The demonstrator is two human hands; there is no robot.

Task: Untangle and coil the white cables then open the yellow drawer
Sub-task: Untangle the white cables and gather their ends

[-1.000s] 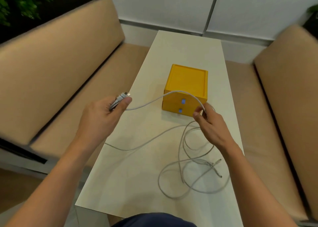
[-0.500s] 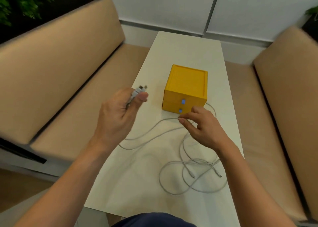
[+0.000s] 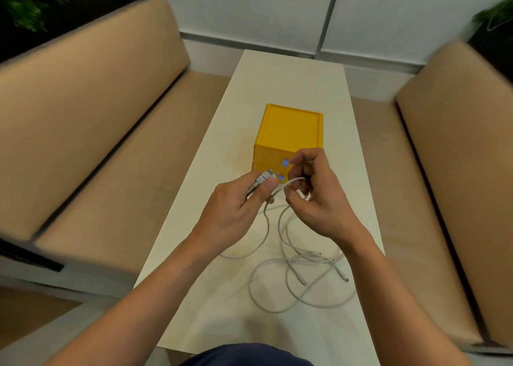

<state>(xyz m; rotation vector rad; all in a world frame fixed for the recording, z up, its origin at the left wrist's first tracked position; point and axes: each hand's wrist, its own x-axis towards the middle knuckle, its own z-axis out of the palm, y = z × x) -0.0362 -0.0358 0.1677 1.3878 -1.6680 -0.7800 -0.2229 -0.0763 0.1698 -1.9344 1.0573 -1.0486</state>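
Observation:
A yellow drawer box with two small blue knobs stands in the middle of the long white table; both drawers look closed. My left hand pinches the plug end of a white cable just in front of the box. My right hand is closed on the same cable a short way along, touching distance from the left hand. Below the hands the white cables hang down and lie in a loose tangle of loops on the table, with several plug ends showing.
Beige cushioned benches run along both sides of the table, the left bench and the right bench. A white wall closes the far end. Dark green plants sit behind the left backrest.
My left hand has swung right with the plug end, and my right hand has risen from the table gripping the cable. The two hands now meet in front of the drawer box.

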